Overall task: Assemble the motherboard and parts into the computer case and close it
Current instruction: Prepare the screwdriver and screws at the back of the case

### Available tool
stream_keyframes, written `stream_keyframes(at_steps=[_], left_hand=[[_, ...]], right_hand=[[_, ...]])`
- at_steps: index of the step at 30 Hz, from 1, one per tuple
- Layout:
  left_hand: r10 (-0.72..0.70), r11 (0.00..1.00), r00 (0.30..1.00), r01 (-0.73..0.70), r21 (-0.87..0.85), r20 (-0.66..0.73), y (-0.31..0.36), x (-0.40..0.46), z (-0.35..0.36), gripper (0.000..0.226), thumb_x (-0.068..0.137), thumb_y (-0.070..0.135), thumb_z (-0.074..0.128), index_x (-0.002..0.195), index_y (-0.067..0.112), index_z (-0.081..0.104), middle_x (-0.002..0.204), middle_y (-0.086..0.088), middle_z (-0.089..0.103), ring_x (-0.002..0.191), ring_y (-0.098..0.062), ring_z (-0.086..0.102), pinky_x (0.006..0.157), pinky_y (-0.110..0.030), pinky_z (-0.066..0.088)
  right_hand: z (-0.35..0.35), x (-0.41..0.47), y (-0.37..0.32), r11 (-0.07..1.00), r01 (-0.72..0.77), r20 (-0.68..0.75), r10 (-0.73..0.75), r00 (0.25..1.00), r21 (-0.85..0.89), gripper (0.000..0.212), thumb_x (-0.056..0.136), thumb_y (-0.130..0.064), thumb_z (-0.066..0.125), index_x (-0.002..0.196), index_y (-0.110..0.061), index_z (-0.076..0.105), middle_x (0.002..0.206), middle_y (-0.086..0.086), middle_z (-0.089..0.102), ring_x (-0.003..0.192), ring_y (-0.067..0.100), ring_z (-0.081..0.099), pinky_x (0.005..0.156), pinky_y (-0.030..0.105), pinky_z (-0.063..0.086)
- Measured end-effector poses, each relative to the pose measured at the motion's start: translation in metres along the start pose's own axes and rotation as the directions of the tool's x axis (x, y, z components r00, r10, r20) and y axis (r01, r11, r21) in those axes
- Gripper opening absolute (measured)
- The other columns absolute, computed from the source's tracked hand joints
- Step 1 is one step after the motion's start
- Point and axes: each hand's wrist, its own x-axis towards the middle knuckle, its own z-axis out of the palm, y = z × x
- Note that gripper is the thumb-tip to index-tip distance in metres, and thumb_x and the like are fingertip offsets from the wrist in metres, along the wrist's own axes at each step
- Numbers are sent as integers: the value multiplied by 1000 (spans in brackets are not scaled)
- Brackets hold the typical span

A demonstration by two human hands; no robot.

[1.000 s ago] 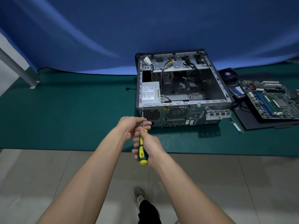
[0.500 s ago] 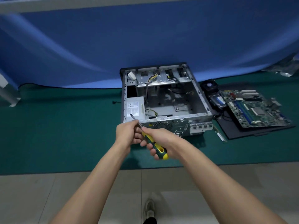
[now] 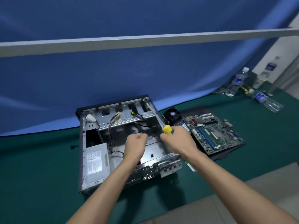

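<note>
Case: an open box of bare grey sheet metal, the case is being shown lying on its side on the green mat, its punched and slotted walls catching the light.
Inside the case: a boxy silver power supply with a printed label is being held in the near left corner; yellow and black cables are being seen hanging from the drive bays at the back; the floor panel is lying bare.
Left hand: the left hand is being held over the case's middle, fingers curled into a fist; whether something small is being pinched cannot be told.
Right hand: the right hand is being kept clenched round the screwdriver, its rounded yellow handle end poking out, the steel shaft pointing up and back along the case's right wall.
Motherboard: a flat green motherboard, dense with slots, is being seen on a dark sheet just right of the case, outside it.
Fan: a black cooler fan is lying behind the board.
Bottles: clear ribbed plastic bottles are standing and lying at the far right.
</note>
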Motion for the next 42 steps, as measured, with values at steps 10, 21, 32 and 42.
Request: stream_keyframes(at_steps=[10, 21, 32, 42], left_hand=[[-79, 982, 993, 93, 167, -88, 6, 76, 93, 46, 88, 16, 51, 50, 19, 25, 39, 10, 21, 44, -13, 20, 56, -27, 23], [73, 854, 875, 192, 483, -478, -1, 112, 163, 45, 88, 14, 52, 52, 21, 25, 42, 7, 30, 40, -8, 27, 43, -24, 15], [105, 786, 853, 244, 568, -512, -1, 117, 167, 38, 85, 10, 58, 57, 15, 34, 45, -6, 39, 45, -28, 30, 50, -29, 21], [113, 806, 858, 216, 552, -501, -5, 119, 166, 37, 85, 11, 60, 58, 15, 34, 47, -12, 49, 45, -32, 35, 48, -31, 26]], right_hand=[[-27, 116, 92, 978, -105, 92, 90, 992, 178, 37, 79, -17, 62, 49, -21, 41, 38, -11, 34, 42, 14, 33, 50, 27, 28], [12, 207, 161, 941, -317, 312, 268, 911, 117, 29, 80, -28, 67, 57, -18, 52, 48, -4, 49, 48, 18, 46, 52, 25, 33], [73, 246, 138, 924, -372, 303, 332, 893, 85, 14, 86, -27, 56, 79, -18, 65, 67, 2, 70, 70, 24, 68, 67, 29, 51], [108, 270, 126, 960, -253, 113, 266, 957, -116, 17, 92, -16, 50, 100, -11, 64, 102, 11, 68, 94, 31, 63, 71, 29, 40]])
